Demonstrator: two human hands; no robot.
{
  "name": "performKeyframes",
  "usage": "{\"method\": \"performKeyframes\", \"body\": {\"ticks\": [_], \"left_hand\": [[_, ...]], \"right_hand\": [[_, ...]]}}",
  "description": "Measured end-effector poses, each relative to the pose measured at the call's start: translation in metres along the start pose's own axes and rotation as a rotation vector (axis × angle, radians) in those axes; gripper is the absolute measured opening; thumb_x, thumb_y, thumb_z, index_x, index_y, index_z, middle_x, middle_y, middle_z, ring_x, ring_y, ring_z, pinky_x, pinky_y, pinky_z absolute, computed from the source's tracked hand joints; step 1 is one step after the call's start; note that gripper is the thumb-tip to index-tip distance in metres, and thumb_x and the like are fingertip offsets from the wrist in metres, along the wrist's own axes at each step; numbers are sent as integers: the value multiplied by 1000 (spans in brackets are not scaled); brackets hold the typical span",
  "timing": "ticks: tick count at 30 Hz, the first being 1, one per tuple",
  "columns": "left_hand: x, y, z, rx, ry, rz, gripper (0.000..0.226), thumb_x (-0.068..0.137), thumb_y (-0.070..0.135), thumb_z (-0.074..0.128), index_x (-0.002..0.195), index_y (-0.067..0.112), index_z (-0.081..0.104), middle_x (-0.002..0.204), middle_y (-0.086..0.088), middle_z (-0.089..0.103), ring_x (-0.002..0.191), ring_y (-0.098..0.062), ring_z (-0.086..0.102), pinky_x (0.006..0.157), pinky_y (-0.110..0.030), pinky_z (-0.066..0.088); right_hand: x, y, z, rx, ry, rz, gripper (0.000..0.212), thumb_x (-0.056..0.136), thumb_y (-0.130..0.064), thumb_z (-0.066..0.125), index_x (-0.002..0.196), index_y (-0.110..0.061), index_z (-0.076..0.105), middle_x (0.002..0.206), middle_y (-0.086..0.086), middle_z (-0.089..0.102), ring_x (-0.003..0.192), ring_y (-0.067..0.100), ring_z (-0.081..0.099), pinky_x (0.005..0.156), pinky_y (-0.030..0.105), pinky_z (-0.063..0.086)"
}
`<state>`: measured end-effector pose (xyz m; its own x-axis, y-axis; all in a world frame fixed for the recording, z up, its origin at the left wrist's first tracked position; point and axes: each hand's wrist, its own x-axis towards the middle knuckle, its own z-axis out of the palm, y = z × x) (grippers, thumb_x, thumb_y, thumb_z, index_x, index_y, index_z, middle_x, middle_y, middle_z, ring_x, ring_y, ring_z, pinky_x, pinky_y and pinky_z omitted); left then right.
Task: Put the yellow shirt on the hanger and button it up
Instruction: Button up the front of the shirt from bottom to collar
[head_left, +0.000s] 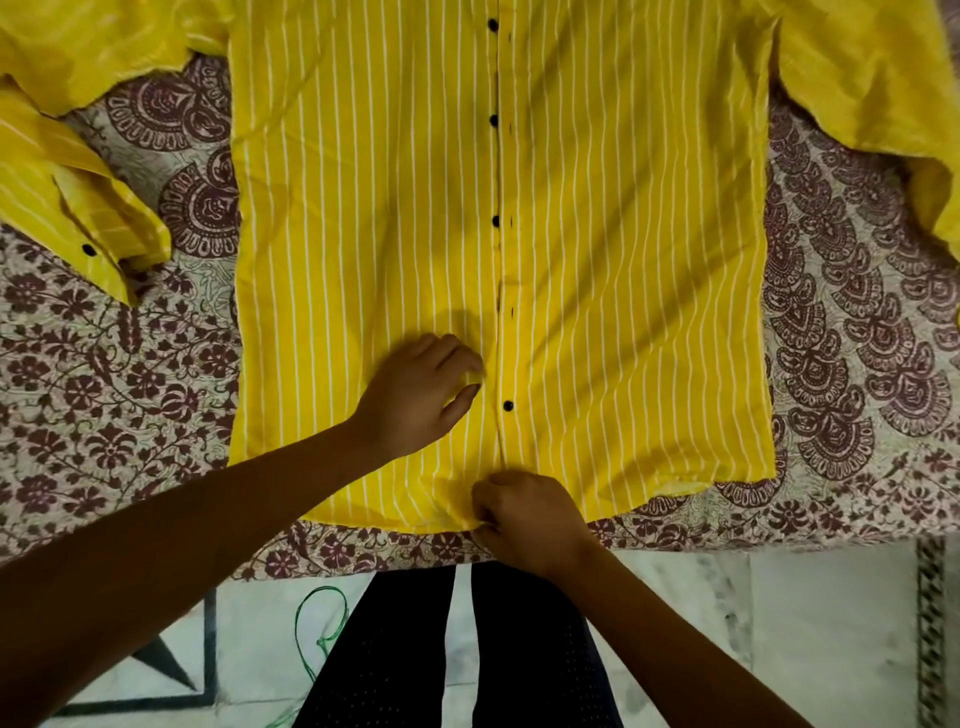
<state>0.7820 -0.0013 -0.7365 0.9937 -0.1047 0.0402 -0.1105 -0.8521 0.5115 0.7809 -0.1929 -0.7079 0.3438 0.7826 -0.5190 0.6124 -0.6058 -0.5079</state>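
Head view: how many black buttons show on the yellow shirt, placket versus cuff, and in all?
Placket buttons on the yellow shirt: 4
Cuff buttons: 1
Total: 5

A printed cloth (130, 395) covers the surface in front of me, cream with maroon flowers and vines on the left of the frame and rows of maroon fan shapes on the right. Its near edge runs across the lower part of the frame. Below that edge I see a pale marble floor (727, 623), with dark inlaid lines (171, 670) forming angles at the lower left and a narrow patterned strip (930, 623) running down the lower right. A thin green cord (311, 618) lies looped on the floor, left of centre. The light is dim and warm, throwing soft slanting shadows
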Motion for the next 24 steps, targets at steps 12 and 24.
{"method": "performKeyframes", "body": {"ticks": [12,24], "left_hand": [[68,1,1,-566,204,-548,21,91,2,46,105,3,63,101,-16,65,91,-23,62,82,-28,48],[81,0,4,-634,103,-666,15,88,3,53,95,4,67,91,-11,70,79,-12,60,66,-15,45]], "right_hand": [[70,21,-83,570,758,455,10,79,-8,65,89,-11,66,82,4,70,73,11,64,73,31,52],[100,33,-96,788,659,719,10,76,-7,69,85,-10,71,79,8,72,74,19,67,73,30,51]]}}
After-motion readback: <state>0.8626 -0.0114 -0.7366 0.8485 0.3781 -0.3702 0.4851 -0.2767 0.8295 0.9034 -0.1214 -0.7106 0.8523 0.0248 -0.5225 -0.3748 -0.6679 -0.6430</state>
